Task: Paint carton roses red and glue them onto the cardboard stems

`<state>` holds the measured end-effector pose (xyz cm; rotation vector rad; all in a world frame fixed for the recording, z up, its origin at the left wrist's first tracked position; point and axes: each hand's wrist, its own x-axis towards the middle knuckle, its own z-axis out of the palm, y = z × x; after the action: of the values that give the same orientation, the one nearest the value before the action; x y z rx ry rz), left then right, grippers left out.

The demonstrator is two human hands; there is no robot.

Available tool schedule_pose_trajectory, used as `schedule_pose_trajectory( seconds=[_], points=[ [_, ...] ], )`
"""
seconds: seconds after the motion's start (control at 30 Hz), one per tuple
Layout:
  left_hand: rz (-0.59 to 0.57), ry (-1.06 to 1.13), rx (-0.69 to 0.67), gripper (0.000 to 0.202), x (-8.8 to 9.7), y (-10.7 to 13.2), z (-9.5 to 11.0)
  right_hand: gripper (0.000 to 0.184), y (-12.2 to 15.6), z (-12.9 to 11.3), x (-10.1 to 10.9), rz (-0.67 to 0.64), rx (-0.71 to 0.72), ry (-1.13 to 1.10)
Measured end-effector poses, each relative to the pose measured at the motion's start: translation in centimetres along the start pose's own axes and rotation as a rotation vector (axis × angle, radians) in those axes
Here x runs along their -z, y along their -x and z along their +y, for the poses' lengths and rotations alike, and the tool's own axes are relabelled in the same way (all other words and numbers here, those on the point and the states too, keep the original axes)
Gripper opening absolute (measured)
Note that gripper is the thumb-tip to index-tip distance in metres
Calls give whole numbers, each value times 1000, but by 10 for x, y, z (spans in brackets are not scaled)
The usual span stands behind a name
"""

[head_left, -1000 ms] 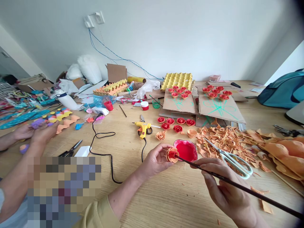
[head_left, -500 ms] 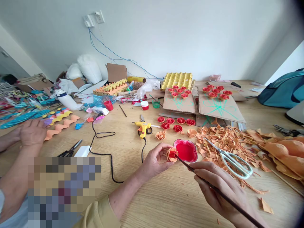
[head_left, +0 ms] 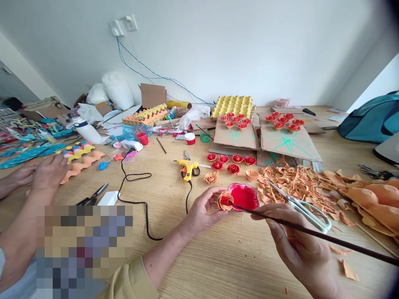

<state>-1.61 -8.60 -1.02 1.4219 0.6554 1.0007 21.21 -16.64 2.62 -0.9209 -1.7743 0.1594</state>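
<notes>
My left hand (head_left: 204,212) pinches a small orange paper rose (head_left: 225,200) whose centre is partly red. My right hand (head_left: 296,245) grips a long thin dark paintbrush (head_left: 314,234), and its tip touches the rose. Just behind the rose sits a little dish of red paint (head_left: 245,196). Several finished red roses (head_left: 232,160) lie in a row beyond the dish, with unpainted orange roses (head_left: 211,177) beside them.
White-handled scissors (head_left: 307,207) rest on a heap of orange cardboard scraps (head_left: 299,182). A yellow glue gun (head_left: 188,168) and its black cord lie left of centre. Cardboard sheets (head_left: 288,141) carry more red roses. Another person's hands (head_left: 43,172) work at the far left.
The brush has swung flatter, its handle now pointing right again, and the tip stays on the rose. More red shows in the rose's centre. The other person's hands shifted slightly at the left.
</notes>
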Motion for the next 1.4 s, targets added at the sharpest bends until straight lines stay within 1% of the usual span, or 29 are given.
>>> schedule_pose_trajectory(
  seconds=[0.07, 0.2, 0.27, 0.33, 0.4, 0.47, 0.53, 0.67, 0.73, 0.8, 0.9, 1.0, 1.1, 1.27, 1.4],
  points=[
    [20, -7, -12, 51, 0, 0, 1, 27, 0, 0, 1, -13, -2, -15],
    [60, 0, -8, 49, 2, -2, 1, 30, -2, -1, 3, 8, 10, -59],
    [91, 3, -7, 49, 3, -4, 0, 30, -4, -1, 2, 40, 7, -65],
    [134, -19, -18, 48, 5, -6, -1, 28, -5, 1, 1, 90, -39, -58],
    [197, -70, -25, 45, 9, -9, -2, 22, -3, 3, 0, 163, -127, -84],
    [260, -148, -18, 43, 13, -12, -2, 13, -1, 7, -1, 247, -257, -170],
    [298, -257, 4, 42, 17, -13, -2, 7, 0, 11, -1, 312, -395, -272],
    [288, -533, 55, 40, 19, -12, -1, 14, -1, 18, -2, 386, -609, -475],
    [270, -626, 63, 38, 18, -10, -3, 18, -3, 21, -3, 452, -708, -607],
    [246, -683, 76, 40, 17, -8, -6, 23, -4, 23, -6, 502, -769, -689],
    [203, -770, 127, 41, 17, -6, -11, 25, -5, 26, -8, 520, -788, -716],
    [185, -831, 165, 42, 19, -6, -13, 27, -4, 30, -8, 517, -799, -735],
    [180, -853, 164, 45, 20, -5, -10, 27, -3, 32, -8, 512, -806, -741],
    [168, -851, 160, 59, 21, -3, -8, 24, -3, 30, -8, 504, -800, -725],
    [171, -827, 123, 65, 23, -4, -3, 23, -2, 29, -8, 489, -776, -697]
  ],
)
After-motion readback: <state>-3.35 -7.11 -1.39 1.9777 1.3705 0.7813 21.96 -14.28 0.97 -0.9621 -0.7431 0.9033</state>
